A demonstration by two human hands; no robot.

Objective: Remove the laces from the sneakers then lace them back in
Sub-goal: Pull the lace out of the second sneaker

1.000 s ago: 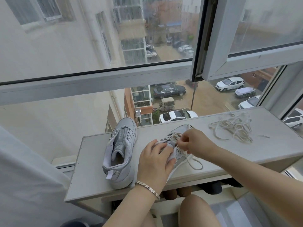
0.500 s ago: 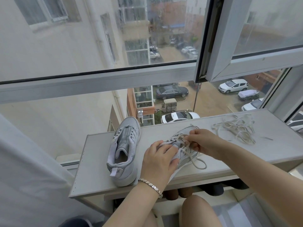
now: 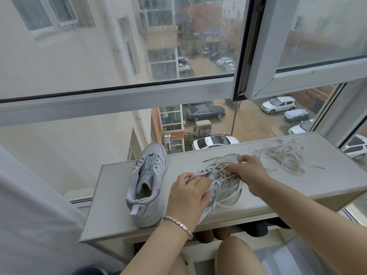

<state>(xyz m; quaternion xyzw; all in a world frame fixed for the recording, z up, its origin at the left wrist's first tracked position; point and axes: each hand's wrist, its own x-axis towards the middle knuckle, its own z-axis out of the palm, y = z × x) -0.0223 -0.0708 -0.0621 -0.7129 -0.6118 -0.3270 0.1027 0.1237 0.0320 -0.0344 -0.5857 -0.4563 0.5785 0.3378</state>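
Two pale grey sneakers stand on a narrow white shelf (image 3: 111, 215) under the window. The left sneaker (image 3: 148, 185) has no lace and points away from me. The right sneaker (image 3: 224, 187) is partly laced with a cream lace (image 3: 224, 203) that loops over its side. My left hand (image 3: 188, 197) grips the right sneaker at its tongue and collar. My right hand (image 3: 248, 173) pinches the lace over the eyelets near the toe. A loose cream lace (image 3: 284, 155) lies tangled on the shelf to the right.
The window glass and its frame (image 3: 119, 100) rise right behind the shelf, with an open sash (image 3: 258, 56) at the upper right. A white curtain (image 3: 29, 215) hangs at the left. Dark shoes (image 3: 256, 229) sit below the shelf, above my knees.
My right hand has moved from the middle eyelets toward the toe, drawing the lace with it. The left hand keeps its hold on the sneaker.
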